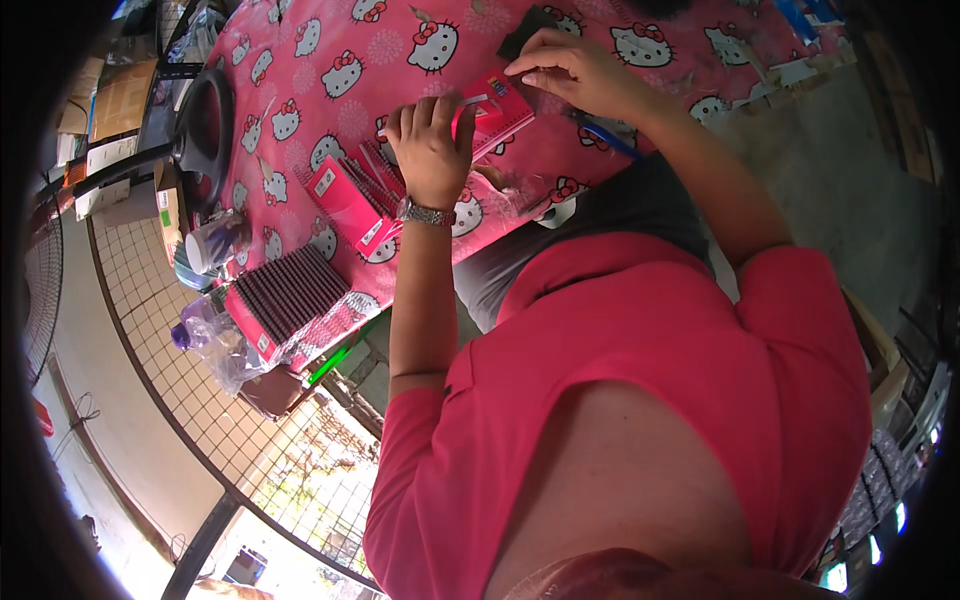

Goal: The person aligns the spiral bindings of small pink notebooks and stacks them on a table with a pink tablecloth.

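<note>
A red spiral notebook lies on the table between my two hands, with a colourful title on its cover. My left hand, wearing a metal wristwatch, hovers at the notebook's left side; its fingers are bent and apart from the thumb. By its thumb a narrow whitish strip shows over the cover; whether the hand touches it I cannot tell. At the notebook's far right corner, my right hand has its thumb and index fingertips drawn together; anything between them is too small to make out. A dark cloth-like piece lies just beyond it.
More red spiral notebooks lie fanned left of my left wrist. A neat stack of notebooks sits near the table's left edge, beside a clear plastic bag and a plastic tub. A blue-handled tool rests at right.
</note>
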`<control>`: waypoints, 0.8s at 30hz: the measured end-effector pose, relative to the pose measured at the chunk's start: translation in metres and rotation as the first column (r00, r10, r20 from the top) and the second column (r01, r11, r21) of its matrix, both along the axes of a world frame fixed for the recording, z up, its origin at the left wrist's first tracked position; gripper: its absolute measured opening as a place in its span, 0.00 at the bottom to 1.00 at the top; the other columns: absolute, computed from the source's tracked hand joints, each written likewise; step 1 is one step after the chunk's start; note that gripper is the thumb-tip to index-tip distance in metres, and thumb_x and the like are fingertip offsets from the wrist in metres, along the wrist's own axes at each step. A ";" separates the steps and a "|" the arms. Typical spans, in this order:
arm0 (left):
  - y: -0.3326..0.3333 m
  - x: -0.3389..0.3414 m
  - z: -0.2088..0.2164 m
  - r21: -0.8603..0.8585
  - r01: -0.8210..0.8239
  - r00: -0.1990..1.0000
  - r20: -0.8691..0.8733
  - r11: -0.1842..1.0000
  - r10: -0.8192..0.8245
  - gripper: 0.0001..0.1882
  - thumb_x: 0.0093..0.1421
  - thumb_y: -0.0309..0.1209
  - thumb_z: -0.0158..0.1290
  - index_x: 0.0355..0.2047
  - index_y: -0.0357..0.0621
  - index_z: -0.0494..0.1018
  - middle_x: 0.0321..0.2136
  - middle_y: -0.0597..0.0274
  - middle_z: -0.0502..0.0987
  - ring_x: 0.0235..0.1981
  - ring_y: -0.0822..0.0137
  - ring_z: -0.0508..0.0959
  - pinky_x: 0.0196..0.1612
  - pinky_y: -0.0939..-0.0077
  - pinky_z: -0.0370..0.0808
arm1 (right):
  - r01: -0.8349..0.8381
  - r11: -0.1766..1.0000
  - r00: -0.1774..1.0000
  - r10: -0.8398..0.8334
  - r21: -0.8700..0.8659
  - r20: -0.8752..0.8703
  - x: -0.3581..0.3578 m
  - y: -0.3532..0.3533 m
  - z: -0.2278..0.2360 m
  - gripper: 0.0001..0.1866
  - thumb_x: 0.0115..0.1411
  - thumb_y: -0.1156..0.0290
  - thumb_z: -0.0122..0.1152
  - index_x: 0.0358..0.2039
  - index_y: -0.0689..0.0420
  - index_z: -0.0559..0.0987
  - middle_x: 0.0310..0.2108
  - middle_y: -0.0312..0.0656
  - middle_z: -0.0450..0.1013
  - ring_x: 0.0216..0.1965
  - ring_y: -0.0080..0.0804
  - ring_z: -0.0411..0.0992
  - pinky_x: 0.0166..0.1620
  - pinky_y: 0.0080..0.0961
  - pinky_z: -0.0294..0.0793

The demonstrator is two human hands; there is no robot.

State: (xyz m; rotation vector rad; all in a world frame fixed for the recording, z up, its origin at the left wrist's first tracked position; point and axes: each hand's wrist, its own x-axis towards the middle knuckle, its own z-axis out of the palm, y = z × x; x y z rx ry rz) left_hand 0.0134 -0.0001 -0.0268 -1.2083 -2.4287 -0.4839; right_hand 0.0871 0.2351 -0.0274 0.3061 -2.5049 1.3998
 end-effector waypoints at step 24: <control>0.013 0.015 0.003 0.038 0.052 0.999 0.014 0.998 -0.052 0.14 0.59 0.31 0.56 0.44 0.45 0.70 0.38 0.61 0.77 0.41 0.57 0.75 0.56 0.55 0.63 | -0.016 0.994 0.996 0.006 0.104 0.092 0.018 -0.017 0.024 0.13 0.61 0.69 0.57 0.47 0.54 0.76 0.37 0.38 0.73 0.36 0.35 0.74 0.39 0.33 0.74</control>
